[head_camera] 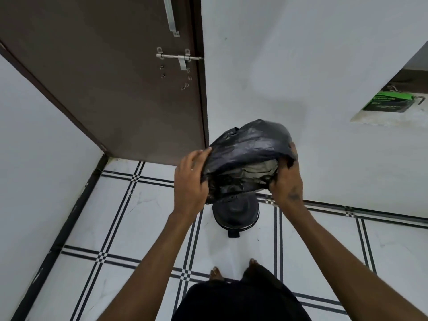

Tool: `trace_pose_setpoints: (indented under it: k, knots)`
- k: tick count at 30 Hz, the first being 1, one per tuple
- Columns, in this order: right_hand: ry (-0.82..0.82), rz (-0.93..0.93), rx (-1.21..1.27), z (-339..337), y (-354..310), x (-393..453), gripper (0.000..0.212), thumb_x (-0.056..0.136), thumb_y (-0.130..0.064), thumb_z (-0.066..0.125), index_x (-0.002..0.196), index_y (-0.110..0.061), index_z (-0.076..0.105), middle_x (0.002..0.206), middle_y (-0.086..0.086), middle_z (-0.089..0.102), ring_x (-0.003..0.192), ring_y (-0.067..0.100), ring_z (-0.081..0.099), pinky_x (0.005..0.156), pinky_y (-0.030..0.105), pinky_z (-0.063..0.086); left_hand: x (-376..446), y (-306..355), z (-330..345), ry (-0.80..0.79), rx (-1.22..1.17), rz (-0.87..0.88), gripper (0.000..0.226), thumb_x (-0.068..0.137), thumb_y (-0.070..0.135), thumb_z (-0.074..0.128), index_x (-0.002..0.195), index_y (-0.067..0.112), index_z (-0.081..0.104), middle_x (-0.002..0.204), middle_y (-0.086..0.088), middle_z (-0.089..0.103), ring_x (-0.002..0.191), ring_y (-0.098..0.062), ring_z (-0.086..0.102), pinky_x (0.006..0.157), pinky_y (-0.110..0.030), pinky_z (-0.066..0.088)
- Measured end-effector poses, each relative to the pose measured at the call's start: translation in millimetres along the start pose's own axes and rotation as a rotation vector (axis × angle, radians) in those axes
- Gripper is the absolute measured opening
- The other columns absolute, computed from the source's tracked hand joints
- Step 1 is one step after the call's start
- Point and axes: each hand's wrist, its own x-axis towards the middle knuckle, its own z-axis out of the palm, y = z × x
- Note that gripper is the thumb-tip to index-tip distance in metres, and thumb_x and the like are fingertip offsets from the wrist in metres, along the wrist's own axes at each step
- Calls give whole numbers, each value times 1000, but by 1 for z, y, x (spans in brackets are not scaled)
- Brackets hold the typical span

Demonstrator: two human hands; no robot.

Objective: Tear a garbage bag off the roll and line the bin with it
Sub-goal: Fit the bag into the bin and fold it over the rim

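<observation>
A black garbage bag (pixel 250 144) is spread open in the air in front of me, its mouth facing me. My left hand (pixel 191 179) grips the bag's left edge, and my right hand (pixel 287 179) grips its right edge. Below the bag, a black pedal bin (pixel 236 217) stands on the tiled floor by the wall; the bag hides its far part. A green garbage-bag pack (pixel 385 101) lies in a wall niche at the upper right.
A brown door (pixel 120 89) with a metal latch stands to the left of the bin. White walls close in on the left and behind the bin. My bare feet (pixel 234 272) stand on the white tiles with black lines.
</observation>
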Motion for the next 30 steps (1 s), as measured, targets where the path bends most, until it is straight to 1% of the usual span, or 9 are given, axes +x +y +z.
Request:
trace_pose_setpoints:
  k: [3,6,8,11,14,18,21,24,30]
  knots:
    - [-466,114,-316,22,30,-34,57,88,-30,55,141,-15,42,138,15,53,119,36,56,87,38,50,-32,-42,20,-489,332,-40,61,84,14,48,144,26,46,123,-9,60,112,-30,58,93,-38,47]
    - [-1172,223,-718,28,58,-68,59,86,-26,70,140,-19,49,139,9,55,125,29,57,97,36,49,-63,-76,25,-1171,316,-611,48,82,29,46,126,20,61,119,-8,67,106,-28,63,93,-36,50]
    - [-1287,197,-700,29,64,-81,53,87,-22,64,139,-21,52,139,10,57,127,29,56,97,35,48,-71,-87,24,-1120,114,-767,41,83,25,47,118,17,68,116,-9,69,103,-27,65,92,-35,51]
    - [-1228,226,-486,32,58,-81,10,85,-18,51,80,-24,58,106,10,67,105,31,63,76,30,46,-66,-91,24,-844,57,-690,33,89,11,48,109,21,73,108,-7,69,98,-28,65,85,-33,53]
    - [-986,296,-297,37,58,-70,21,75,-29,49,59,-18,55,76,6,60,77,25,62,64,30,48,-56,-80,17,-531,83,-551,26,90,10,58,100,28,75,96,0,58,91,-21,62,71,-27,46]
    - [-635,296,-127,38,42,-51,30,79,-40,46,66,-21,64,85,2,56,78,18,59,69,32,48,-46,-67,7,-400,64,-332,17,86,19,69,98,26,59,78,11,54,75,-18,57,62,-27,37]
    - [-508,263,-116,34,25,-39,21,90,-15,49,81,-10,67,93,2,49,78,21,54,70,28,38,-43,-68,7,-411,42,-278,19,84,28,72,86,26,54,69,11,59,67,-14,57,59,-27,41]
    - [-431,205,-137,33,26,-38,20,88,-2,49,95,-12,65,94,3,51,81,24,55,71,29,41,-42,-72,13,-404,-41,-317,6,88,28,67,84,25,64,72,12,68,69,-11,63,65,-31,51]
    - [-500,153,-255,30,35,-44,20,86,-16,57,106,-22,58,98,-3,55,83,26,61,68,39,52,-31,-78,25,-346,-308,-600,17,95,16,57,98,16,74,95,3,74,90,-14,67,88,-33,54]
